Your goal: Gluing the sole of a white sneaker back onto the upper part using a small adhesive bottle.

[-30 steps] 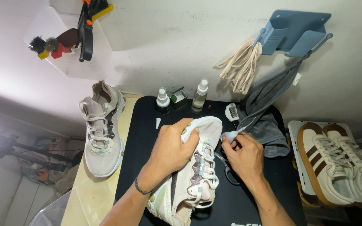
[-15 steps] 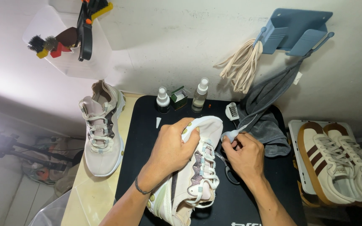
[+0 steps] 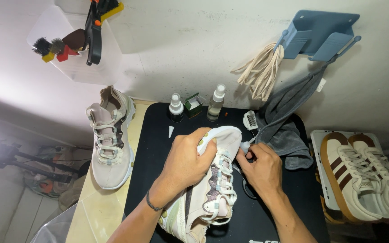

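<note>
Hands meet over a pale sneaker [image 3: 208, 189] that lies on a black mat [image 3: 154, 148], toe toward the wall and heel toward the person. Only the head view shows this moment.

The left hand [image 3: 186, 163] comes in from the lower left, forearm angled up and to the right, a thin dark band round the wrist. Its palm lies over the front of the shoe and the fingers curl down over the toe edge, clasping it; the fingertips press into the white rim.

The right hand [image 3: 261, 168] reaches in from the lower right, wrist bent inward. Its fingers are drawn together in a pinch on a small white brush [image 3: 246, 146] held against the side of the toe, just beside the left fingertips.

A grey cloth [image 3: 284, 130] hangs from a blue wall rack [image 3: 320, 29] and pools on the mat behind the right hand, with a small white comb-like brush [image 3: 250, 119] next to it. Two spray bottles [image 3: 216, 101] and a little green box [image 3: 193, 104] stand at the mat's far edge. A matching sneaker [image 3: 110, 139] rests on the yellowish table [image 3: 100, 207] to the left, well apart from the hands. Beige laces [image 3: 262, 72] dangle from the rack. At the right, a pair of cream shoes with brown stripes [image 3: 361, 175] sits on a white tray [image 3: 317, 148].
</note>
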